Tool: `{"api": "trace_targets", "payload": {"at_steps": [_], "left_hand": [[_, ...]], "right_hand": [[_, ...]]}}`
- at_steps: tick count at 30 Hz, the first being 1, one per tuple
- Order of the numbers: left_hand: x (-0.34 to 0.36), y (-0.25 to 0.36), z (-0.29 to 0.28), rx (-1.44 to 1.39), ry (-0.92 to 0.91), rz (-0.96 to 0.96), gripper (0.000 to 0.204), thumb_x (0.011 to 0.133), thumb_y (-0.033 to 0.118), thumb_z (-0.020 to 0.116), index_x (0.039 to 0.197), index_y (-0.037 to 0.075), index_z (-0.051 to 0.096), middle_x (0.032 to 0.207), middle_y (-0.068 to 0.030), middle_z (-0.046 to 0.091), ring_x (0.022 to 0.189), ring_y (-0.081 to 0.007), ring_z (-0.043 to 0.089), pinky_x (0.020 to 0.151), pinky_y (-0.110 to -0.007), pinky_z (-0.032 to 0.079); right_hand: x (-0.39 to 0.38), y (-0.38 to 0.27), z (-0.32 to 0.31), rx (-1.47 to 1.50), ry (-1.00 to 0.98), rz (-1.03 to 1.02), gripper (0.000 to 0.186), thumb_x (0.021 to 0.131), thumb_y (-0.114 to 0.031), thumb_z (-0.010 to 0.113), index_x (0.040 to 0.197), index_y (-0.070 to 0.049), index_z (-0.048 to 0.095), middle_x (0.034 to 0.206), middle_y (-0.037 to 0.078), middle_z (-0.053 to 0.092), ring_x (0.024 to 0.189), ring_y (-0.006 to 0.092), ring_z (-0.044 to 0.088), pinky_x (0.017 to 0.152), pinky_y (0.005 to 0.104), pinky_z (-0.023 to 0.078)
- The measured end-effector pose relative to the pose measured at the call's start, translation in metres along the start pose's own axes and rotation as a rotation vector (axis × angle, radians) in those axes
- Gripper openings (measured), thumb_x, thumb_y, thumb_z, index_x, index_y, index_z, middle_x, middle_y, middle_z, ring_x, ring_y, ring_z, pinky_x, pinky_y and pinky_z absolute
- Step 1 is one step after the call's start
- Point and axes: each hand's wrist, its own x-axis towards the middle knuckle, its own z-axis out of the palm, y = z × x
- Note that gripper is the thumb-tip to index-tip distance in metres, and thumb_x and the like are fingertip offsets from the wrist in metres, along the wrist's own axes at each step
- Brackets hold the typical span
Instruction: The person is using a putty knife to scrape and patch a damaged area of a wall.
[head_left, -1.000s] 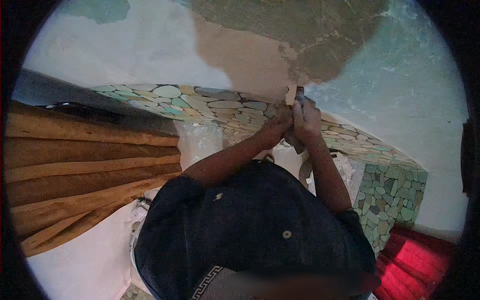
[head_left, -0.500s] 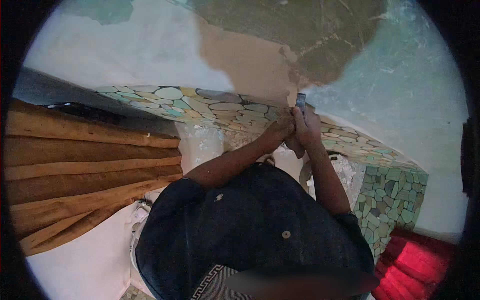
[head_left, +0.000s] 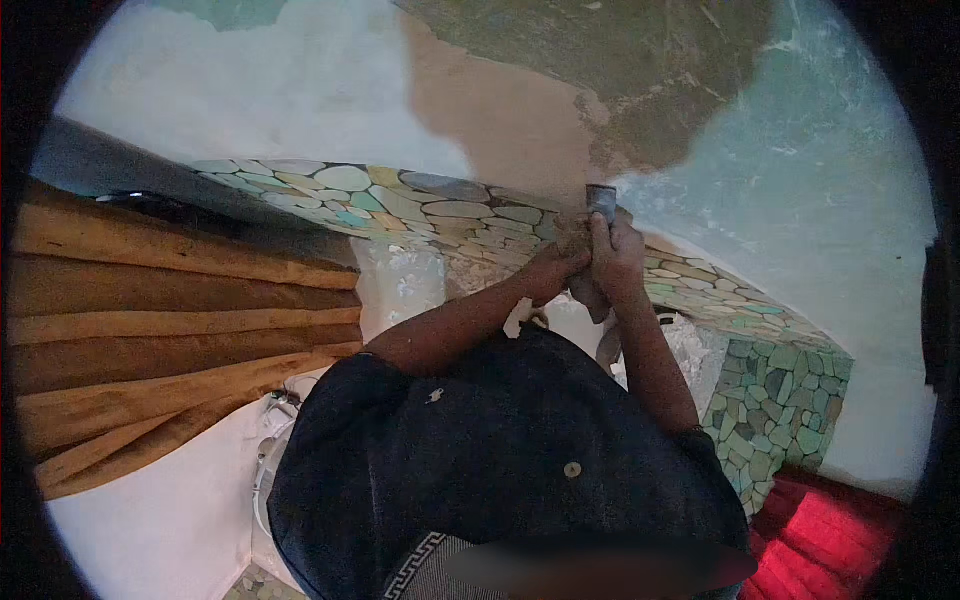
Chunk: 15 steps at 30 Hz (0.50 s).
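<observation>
Both of my hands are raised against a wall (head_left: 300, 90) with peeling pale paint, brown plaster and a bare grey-green patch (head_left: 640, 70). My right hand (head_left: 618, 255) grips a small metal scraper (head_left: 601, 201); its blade tip presses on the wall at the edge of the brown plaster. My left hand (head_left: 558, 268) closes around the same tool just left of and below the right hand. The tool's dark handle end (head_left: 590, 302) sticks out under the hands. A dark blue cap (head_left: 500, 460) fills the lower middle of the view.
A band of pebble-pattern tiles (head_left: 400, 205) curves across the wall under the hands and continues down at the right (head_left: 780, 390). A brown pleated curtain (head_left: 170, 320) hangs at the left. A red cloth (head_left: 830, 530) lies at the lower right. White rubble (head_left: 690, 340) sits beside my right forearm.
The loose flake of paint by the blade one second ago is gone. My hands and the scraper have shifted slightly to the right along the paint edge.
</observation>
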Motion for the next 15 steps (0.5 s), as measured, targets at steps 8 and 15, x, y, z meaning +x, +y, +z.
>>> {"api": "trace_targets", "payload": {"at_steps": [8, 15], "left_hand": [[0.021, -0.029, 0.001, 0.004, -0.152, -0.010, 0.047, 0.093, 0.037, 0.051, 0.129, 0.008, 0.043, 0.124, -0.0091, 0.050, 0.111, -0.0242, 0.049, 0.093, -0.038, 0.041], [0.008, -0.005, 0.008, -0.081, -0.043, 0.164, 0.050, 0.093, 0.036, 0.050, 0.134, 0.009, 0.038, 0.127, -0.0095, 0.047, 0.112, -0.0238, 0.048, 0.095, -0.038, 0.039]], "right_hand": [[-0.018, 0.027, -0.001, 0.014, 0.138, -0.111, 0.036, 0.092, -0.033, 0.046, 0.095, 0.002, 0.056, 0.073, 0.020, 0.059, 0.065, 0.0405, 0.058, 0.060, 0.0453, 0.045], [0.007, -0.004, -0.011, -0.055, -0.006, 0.047, 0.029, 0.092, -0.025, 0.047, 0.097, 0.002, 0.057, 0.077, 0.021, 0.061, 0.068, 0.0396, 0.059, 0.061, 0.0448, 0.046]]}}
